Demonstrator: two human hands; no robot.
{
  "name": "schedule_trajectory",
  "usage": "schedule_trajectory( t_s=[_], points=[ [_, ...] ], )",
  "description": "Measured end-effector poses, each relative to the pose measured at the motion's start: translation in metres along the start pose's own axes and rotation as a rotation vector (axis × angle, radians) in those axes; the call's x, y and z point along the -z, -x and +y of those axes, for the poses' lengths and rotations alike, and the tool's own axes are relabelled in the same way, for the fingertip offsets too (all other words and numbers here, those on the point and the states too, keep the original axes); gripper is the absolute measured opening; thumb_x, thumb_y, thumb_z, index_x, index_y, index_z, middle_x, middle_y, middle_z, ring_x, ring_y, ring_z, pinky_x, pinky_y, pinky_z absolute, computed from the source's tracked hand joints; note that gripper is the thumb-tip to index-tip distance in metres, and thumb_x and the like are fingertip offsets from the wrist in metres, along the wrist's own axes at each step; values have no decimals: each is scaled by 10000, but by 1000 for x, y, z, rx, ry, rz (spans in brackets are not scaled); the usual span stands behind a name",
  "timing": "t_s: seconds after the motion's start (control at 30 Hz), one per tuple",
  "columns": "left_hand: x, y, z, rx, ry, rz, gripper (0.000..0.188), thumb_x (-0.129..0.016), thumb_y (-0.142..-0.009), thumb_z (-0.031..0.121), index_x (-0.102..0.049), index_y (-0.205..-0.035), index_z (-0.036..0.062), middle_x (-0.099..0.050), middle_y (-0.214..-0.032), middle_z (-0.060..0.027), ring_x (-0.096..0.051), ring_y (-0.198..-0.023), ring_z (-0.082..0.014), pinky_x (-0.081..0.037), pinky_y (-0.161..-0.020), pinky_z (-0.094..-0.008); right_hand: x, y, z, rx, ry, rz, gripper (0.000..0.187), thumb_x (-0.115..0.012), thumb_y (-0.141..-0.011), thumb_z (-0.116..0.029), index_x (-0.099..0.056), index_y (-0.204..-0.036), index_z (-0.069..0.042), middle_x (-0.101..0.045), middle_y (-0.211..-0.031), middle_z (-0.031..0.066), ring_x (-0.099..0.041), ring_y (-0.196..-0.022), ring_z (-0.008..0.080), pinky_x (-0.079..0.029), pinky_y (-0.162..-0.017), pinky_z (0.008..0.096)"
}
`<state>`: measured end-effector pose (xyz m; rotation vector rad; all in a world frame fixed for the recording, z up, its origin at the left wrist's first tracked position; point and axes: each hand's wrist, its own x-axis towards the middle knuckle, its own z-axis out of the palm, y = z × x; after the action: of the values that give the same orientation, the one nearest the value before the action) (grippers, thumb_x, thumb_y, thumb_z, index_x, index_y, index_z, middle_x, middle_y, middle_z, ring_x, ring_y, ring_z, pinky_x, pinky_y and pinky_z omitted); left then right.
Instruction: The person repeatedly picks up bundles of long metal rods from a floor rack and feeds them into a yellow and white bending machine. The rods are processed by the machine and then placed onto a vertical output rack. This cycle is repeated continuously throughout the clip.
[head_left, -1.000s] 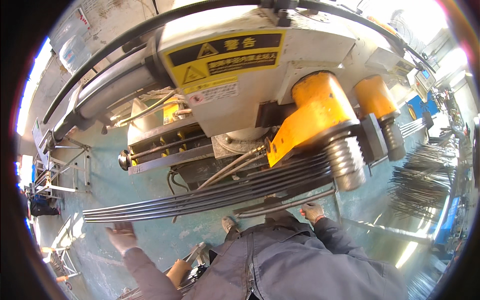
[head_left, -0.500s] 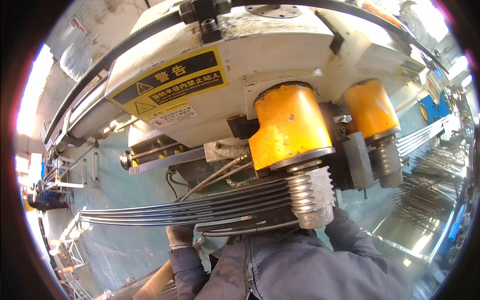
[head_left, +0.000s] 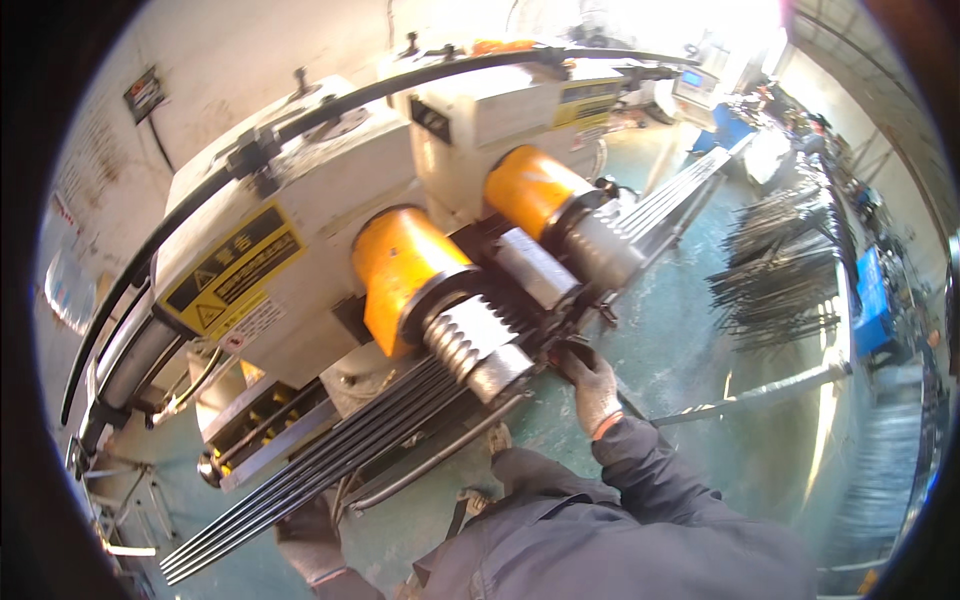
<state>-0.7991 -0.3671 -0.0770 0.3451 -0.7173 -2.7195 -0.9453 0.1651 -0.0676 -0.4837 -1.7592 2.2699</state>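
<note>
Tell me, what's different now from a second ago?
The view has swung right. The right hand has reached forward near the ribbed roller; the left hand has come in under the rods. Whether either grips is unclear. The rods still jut left from the machine.

Dark grey rods (head_left: 310, 470); orange cylinders (head_left: 405, 260); yellow-black label (head_left: 232, 270); teal floor (head_left: 680, 340)

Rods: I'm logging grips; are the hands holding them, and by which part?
Cannot tell: the left hand is by the rods, toward their left ends, the right hand by the machine; contact is unclear.
</note>
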Motion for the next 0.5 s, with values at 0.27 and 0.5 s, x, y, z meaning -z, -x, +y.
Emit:
schedule_trajectory(
  t_s=[0.27, 0.5],
  points=[
    [-70, 40, 44, -180, -264, 377, 526, -616, -1119, 230, -645, -1534, -92, -744, -1390, -288, -745, -1183, -385, -621, -1050, -473, -38, -19, -38, 79, -24, 143, 427, -676, -1169, -317, -751, -1377, 48, -789, -1243, 62, -660, -1139, 149, -513, -1066, 329],
    [-133, 46, 41, -378, -531, 477, 480, -621, -1117, 221, -694, -1468, -98, -765, -1349, -280, -756, -1164, -392, -621, -1049, -473, -59, -51, -57, -79, -352, 87, 354, -678, -1152, -344, -791, -1203, -12, -793, -1033, 26, -724, -902, 137, -578, -846, 326]
  ],
)
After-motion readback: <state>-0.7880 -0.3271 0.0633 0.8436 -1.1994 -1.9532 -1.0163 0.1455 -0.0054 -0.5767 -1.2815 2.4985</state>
